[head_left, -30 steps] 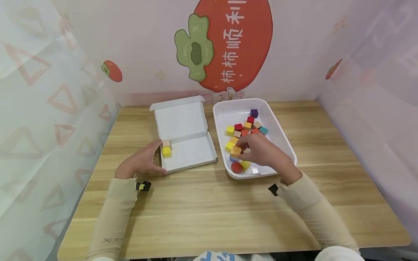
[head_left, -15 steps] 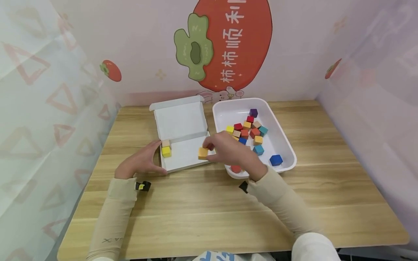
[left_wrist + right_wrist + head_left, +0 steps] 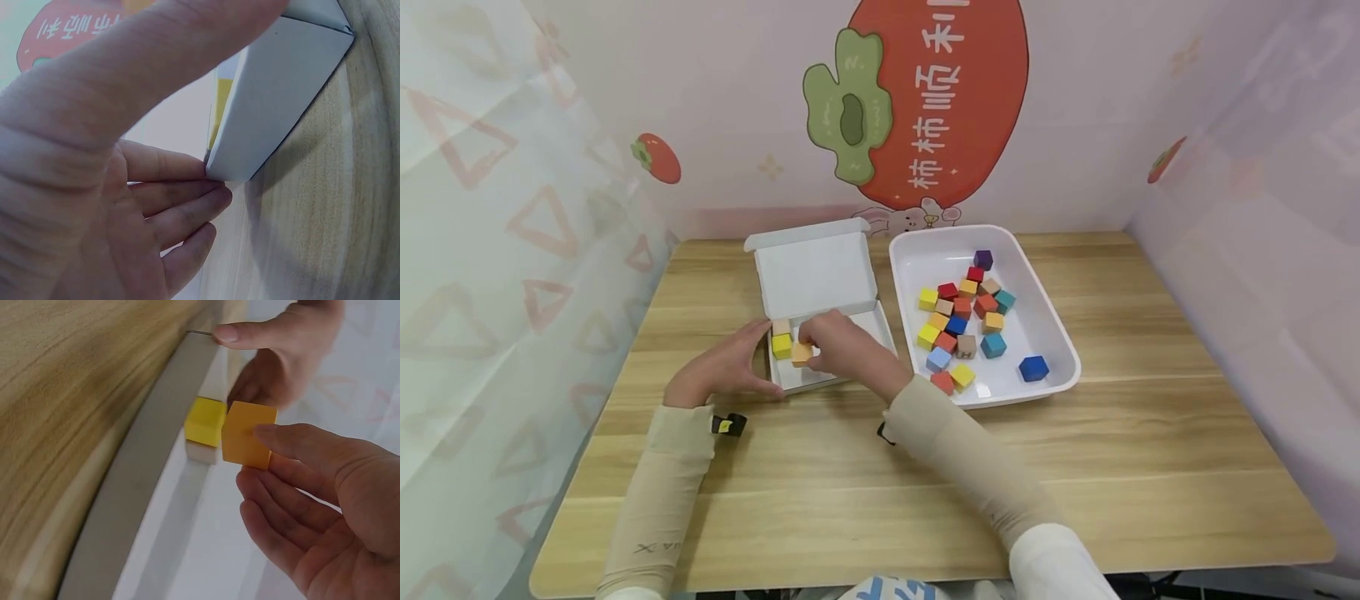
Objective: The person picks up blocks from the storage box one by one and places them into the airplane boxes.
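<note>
The right hand (image 3: 853,354) pinches a smooth, yellow-orange cube with crisp edges (image 3: 247,434), apparently wooden, between thumb and fingers. The cube is at the left end of an open white cardboard box (image 3: 125,487), just beside one bright yellow cube (image 3: 205,422); whether the two touch cannot be told. One pale tan wooden cube (image 3: 781,327) sits behind the yellow one in the left corner. The left hand (image 3: 722,369) has its thumb and fingers spread across the box's left end, touching the thin card wall.

To the right stands a glossy white tray with rounded corners (image 3: 921,258). Twenty-one loose blocks show inside: six red or orange-red, three yellow, three yellow-orange, three tan, two teal, two dark blue, one light blue and one purple. One tan block bears a dark mark, too small to read.

Beneath is a wood-grain table (image 3: 865,492). The fabric-like backdrop (image 3: 730,108) carries a large printed persimmon (image 3: 977,108) lettered "柿柿顺利", running sideways.
</note>
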Tool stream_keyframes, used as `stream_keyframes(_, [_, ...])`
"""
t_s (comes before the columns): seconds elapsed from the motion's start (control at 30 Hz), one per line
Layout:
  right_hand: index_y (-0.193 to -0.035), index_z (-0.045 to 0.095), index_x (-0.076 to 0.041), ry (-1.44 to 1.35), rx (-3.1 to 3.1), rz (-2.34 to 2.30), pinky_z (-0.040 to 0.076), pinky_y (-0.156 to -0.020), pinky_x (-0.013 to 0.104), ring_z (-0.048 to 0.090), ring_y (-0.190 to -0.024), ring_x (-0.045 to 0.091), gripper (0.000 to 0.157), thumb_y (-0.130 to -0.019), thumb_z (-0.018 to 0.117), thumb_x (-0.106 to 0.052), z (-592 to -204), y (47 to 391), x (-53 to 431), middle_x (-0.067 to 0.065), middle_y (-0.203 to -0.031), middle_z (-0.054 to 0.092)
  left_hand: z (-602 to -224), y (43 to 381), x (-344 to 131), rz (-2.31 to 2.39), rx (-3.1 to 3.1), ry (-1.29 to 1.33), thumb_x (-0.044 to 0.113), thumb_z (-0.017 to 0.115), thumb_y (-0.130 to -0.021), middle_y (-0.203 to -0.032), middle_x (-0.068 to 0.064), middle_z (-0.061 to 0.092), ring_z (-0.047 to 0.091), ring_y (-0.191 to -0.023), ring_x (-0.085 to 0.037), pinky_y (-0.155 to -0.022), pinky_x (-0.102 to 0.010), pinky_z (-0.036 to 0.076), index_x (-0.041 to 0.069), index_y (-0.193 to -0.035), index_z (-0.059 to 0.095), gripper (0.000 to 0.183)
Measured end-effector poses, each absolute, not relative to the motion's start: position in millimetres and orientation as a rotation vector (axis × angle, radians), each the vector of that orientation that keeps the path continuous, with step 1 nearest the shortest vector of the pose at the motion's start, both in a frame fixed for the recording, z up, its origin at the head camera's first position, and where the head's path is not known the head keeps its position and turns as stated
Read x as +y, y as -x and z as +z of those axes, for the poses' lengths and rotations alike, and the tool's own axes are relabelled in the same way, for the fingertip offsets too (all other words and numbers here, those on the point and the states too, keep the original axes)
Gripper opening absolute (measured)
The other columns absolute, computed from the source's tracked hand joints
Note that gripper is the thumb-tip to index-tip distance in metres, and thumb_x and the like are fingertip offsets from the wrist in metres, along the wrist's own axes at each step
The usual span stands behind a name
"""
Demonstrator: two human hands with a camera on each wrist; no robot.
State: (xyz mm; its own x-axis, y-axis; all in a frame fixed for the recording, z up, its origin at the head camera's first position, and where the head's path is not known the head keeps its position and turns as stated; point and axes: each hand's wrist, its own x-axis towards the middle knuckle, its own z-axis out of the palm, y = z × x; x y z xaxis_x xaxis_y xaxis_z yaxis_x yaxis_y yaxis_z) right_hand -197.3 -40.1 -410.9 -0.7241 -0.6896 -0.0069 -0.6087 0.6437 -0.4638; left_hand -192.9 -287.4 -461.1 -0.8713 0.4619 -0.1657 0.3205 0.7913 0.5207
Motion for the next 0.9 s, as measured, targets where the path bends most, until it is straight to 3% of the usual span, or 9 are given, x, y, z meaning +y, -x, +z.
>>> stream_keyframes(0.4, [-0.103, 0.08, -0.003, 1.069, 2.664, -0.631, 0.047, -0.071, 0.023, 0.055, -0.081, 0.013, 0.011, -0.091, 0.08, -0.003, -440, 216, -66, 0.004, -0.094, 0.072, -460, 192, -287, 0.728, 2.7, -0.623, 0.048, 0.096, -0.074, -0.169, -0.024, 0.032, 0.034, -0.155, -0.044, -0.125, -0.064, 0.034, -0.002, -0.164, 0.026, 0.124])
stream_keyframes(0.8, [-0.1, 0.078, -0.004, 1.04, 2.713, -0.715, 0.046, -0.067, 0.021, 0.055, -0.078, 0.011, 0.013, -0.091, 0.083, -0.011, -452, 214, -71, 0.006, -0.094, 0.075, -463, 194, -288, 0.756, 2.702, -0.653, 0.047, 0.098, -0.072, -0.166, -0.023, 0.036, 0.037, -0.153, -0.044, -0.124, -0.064, 0.035, 0.0, -0.162, 0.031, 0.121])
stream_keyframes(0.9, [-0.105, 0.077, -0.004, 1.027, 2.737, -0.681, 0.051, -0.07, 0.022, 0.061, -0.082, 0.011, 0.019, -0.091, 0.085, -0.016, -450, 212, -72, 0.005, -0.1, 0.077, -462, 194, -288, 0.748, 2.701, -0.657, 0.049, 0.097, -0.073, -0.167, -0.023, 0.036, 0.037, -0.153, -0.044, -0.124, -0.064, 0.035, 0.0, -0.163, 0.03, 0.123])
